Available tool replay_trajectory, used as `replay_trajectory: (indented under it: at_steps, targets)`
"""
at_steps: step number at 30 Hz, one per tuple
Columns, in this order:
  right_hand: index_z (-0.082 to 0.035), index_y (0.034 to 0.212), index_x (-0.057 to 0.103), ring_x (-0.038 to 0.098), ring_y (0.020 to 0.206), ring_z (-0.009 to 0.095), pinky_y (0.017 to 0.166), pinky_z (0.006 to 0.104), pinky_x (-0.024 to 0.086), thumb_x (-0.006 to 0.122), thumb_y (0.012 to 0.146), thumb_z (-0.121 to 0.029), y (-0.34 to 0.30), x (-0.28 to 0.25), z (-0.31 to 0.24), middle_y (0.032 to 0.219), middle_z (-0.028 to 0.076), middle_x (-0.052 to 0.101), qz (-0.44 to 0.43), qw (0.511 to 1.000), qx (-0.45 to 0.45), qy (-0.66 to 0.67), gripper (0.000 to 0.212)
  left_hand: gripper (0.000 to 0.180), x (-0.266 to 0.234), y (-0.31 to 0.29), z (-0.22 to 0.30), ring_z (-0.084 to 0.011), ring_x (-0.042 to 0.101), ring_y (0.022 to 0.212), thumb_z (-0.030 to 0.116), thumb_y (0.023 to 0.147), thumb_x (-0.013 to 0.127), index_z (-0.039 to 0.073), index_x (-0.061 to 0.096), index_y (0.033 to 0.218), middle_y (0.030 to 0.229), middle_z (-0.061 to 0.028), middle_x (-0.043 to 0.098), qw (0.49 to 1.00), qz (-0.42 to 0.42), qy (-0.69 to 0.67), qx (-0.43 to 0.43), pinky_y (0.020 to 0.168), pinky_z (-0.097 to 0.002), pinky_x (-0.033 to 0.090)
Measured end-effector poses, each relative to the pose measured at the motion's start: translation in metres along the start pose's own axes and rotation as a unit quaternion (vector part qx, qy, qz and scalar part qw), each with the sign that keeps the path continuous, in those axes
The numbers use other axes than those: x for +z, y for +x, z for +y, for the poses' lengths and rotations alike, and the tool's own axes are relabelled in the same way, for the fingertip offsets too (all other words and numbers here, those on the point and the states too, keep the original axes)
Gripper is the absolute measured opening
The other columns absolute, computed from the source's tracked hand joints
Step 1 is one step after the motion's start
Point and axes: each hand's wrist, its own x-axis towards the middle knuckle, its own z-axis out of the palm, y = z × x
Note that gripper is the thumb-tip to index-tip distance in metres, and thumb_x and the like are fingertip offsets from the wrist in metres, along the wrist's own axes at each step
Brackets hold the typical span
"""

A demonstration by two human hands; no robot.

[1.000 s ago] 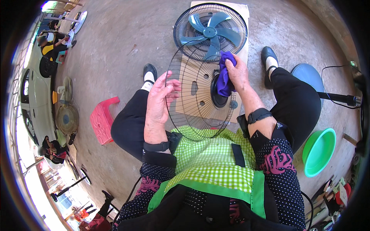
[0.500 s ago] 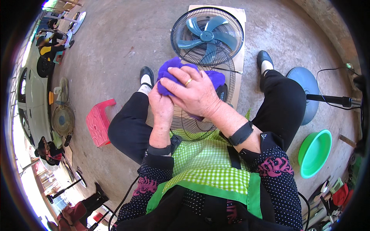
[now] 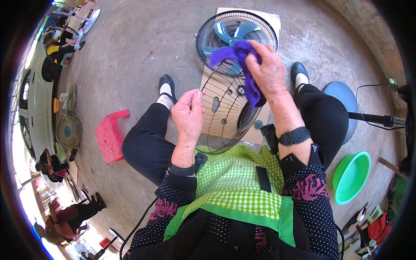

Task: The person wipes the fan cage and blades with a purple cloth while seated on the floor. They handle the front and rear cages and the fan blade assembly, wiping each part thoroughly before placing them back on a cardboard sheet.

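Note:
My left hand [image 3: 188, 113] is closed on the rim of a loose black wire fan grille [image 3: 216, 141], which stands tilted between my knees against the apron. In my right hand [image 3: 269, 71] a bunched purple cloth [image 3: 238, 54] is gripped, with one end hanging down beside the grille's far right edge. Beyond the grille lies a fan head with blue blades [image 3: 248, 28] in its round black rear cage [image 3: 202, 30]. The cloth and right hand hide part of the blades. A cardboard sheet [image 3: 271, 21] lies underneath.
A red plastic stool [image 3: 109, 138] stands left of my knee. To the right are a round blue-grey stand base [image 3: 340, 97] with a black pole [image 3: 368, 118] and a green basin [image 3: 352, 177]. Dusty fans [image 3: 69, 132], a parked car [image 3: 39, 112] and people are at far left.
My hands have come apart. The right one has moved away and to the right with the purple cloth, while the left has let go of the cloth and now holds the grille's rim.

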Motion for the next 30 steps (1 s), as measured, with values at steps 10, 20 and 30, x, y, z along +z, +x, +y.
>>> replay_trajectory:
  at_steps: [10, 20, 30]
  targets:
    - [-0.003, 0.131, 0.061, 0.068, 0.098, 0.019, 0.089, 0.0305, 0.052, 0.059, 0.095, -0.021, 0.0, -0.008, 0.09, 0.113, 0.014, 0.071, 0.065, 0.954, 0.232, 0.181, 0.04, 0.017, -0.017, 0.0, 0.0, -0.0016, 0.048, 0.06, 0.014, 0.1, 0.063, 0.0, 0.071, 0.101, 0.07, 0.005, 0.058, 0.996, 0.001, 0.064, 0.07, 0.054, -0.0185, 0.039]
    - [-0.013, 0.114, 0.067, 0.063, 0.103, 0.031, 0.091, 0.0405, 0.051, 0.069, 0.072, 0.001, -0.027, -0.033, -0.057, 0.115, 0.009, 0.065, -0.03, 0.956, -0.288, 0.041, 0.044, 0.024, -0.018, 0.005, -0.003, -0.0096, 0.055, 0.068, 0.021, 0.103, 0.057, -0.001, 0.067, 0.102, 0.075, -0.0042, 0.064, 0.989, -0.005, 0.124, 0.081, 0.064, -0.0265, 0.047]
    - [-0.022, 0.108, 0.066, 0.055, 0.114, 0.023, 0.089, 0.0507, 0.042, 0.068, 0.082, -0.043, -0.023, -0.01, -0.077, 0.111, 0.001, 0.062, -0.155, 0.91, -0.38, -0.052, 0.034, 0.012, -0.006, -0.006, -0.003, -0.0133, 0.063, 0.073, 0.004, 0.093, 0.062, 0.001, 0.066, 0.104, 0.081, -0.0123, 0.068, 0.963, 0.052, 0.187, 0.188, 0.068, -0.0296, 0.051]
